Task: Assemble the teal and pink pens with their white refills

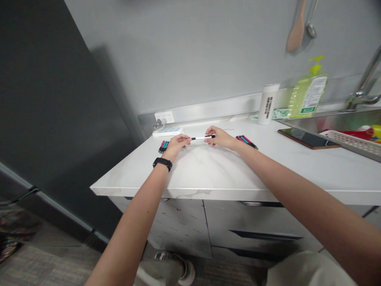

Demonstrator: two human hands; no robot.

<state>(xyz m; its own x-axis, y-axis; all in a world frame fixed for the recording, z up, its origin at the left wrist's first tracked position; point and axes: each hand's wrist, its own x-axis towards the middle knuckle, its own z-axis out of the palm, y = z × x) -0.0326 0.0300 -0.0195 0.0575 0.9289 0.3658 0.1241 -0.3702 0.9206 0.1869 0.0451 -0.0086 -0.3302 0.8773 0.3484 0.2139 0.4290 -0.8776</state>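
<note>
A white pen [200,138] with black ends lies level between my two hands, just above the white countertop [208,171]. My left hand [178,145], with a black band on its wrist, pinches the pen's black tip end. At the other end, my right hand [218,138] has its fingers closed on the black part of the pen. Beside my left hand sits a group of coloured pens [163,146], red, blue and black, partly hidden by the fingers. More coloured pens [247,141] lie together to the right, behind my right forearm.
A power strip [168,132] and wall socket [164,117] are at the back left. To the right stand a white canister [268,104] and a yellow-green soap bottle [308,93]. A phone [308,138] rests near the sink [369,153]. A dark refrigerator [59,103] borders the left.
</note>
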